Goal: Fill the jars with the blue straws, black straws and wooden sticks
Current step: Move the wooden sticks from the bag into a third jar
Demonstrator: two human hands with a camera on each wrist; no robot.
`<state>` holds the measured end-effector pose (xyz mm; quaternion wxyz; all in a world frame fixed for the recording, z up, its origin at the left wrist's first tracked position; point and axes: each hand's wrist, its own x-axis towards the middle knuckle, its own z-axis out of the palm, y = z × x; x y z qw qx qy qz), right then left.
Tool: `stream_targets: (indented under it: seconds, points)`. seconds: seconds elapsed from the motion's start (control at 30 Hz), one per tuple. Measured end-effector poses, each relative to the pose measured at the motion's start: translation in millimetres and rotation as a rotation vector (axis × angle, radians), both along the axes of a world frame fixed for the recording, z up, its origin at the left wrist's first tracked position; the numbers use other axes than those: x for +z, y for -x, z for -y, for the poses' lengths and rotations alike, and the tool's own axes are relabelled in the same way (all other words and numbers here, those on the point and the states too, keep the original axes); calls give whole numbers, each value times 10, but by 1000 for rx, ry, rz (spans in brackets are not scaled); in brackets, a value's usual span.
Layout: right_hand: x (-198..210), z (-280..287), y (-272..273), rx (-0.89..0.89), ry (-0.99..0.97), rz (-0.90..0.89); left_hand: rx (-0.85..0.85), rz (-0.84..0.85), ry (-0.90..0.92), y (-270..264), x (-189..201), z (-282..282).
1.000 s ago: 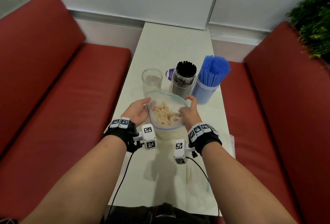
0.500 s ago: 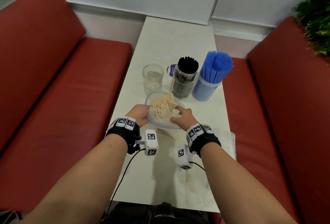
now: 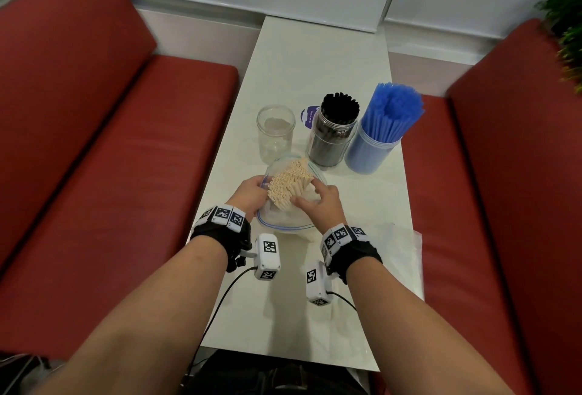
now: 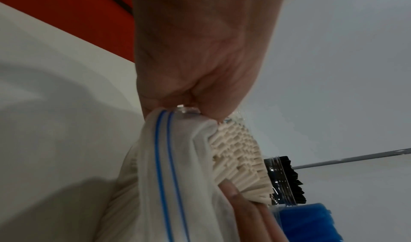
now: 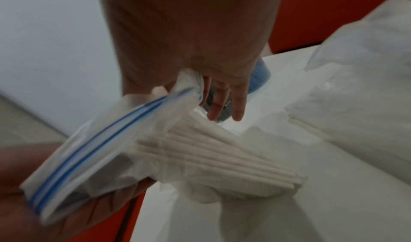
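Bag (image 3: 285, 221) lower now, sticks (image 3: 289, 182) exposed before empty jar (image 3: 275, 133).

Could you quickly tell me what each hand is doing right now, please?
Left hand: grips the zip bag's rim.
Right hand: pinches the bag's other side beside the wooden sticks.

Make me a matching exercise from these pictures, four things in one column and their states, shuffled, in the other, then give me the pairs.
Column one:
1. wooden sticks
2. black straws
3. blue straws
4. clear glass jar

Column two:
A. standing empty on the table
B. upright in the rightmost jar
C. poking out of a zip bag held by both hands
D. upright in the middle jar

Pairs: 1-C, 2-D, 3-B, 4-A
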<state>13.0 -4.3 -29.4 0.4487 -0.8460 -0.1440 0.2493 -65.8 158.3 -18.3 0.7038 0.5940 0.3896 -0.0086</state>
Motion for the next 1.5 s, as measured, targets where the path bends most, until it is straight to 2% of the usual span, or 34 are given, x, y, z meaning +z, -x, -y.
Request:
stream_targets:
  seconds: [0.2,0.33,0.57,0.73,0.83,0.97,1.03,1.1,1.17,1.3,1.4,1.5]
  points:
    - [-63,-12,-26,38,105,98,-51,29,-76,2,70,29]
    - [-11,-19,31,95,179,282,-89,28,-134,-13,126,26]
    - [106,-33,82,146,288,262,-121,31,-173,-26,196,41]
    - [188,-40,105,141,345,255,-96,25,-129,-32,194,36]
    - [237,-34,94,115,254,363,-47,11,-116,-29,167,25]
    - [341,-90,123,207,205,459,-36,-6,-96,-37,166,43]
    - [430,-124,161,202,65,407,-21,-11,-72,-41,184,55]
    - [536,-147,182,117,-139,298,-2,-15,-51,-39,203,53]
    - [620,-176,205,17,-264,258,16,-25,-39,-32,208,41]
    - [640,-239,225,-109,-361,142,40,-25,-39,0,209,20]
    - [684,-335,175,-56,-352,100,55,-27,-57,19,204,-16]
    - [907,-447,61,-17,-403,42,33,-48,-33,11,223,-52]
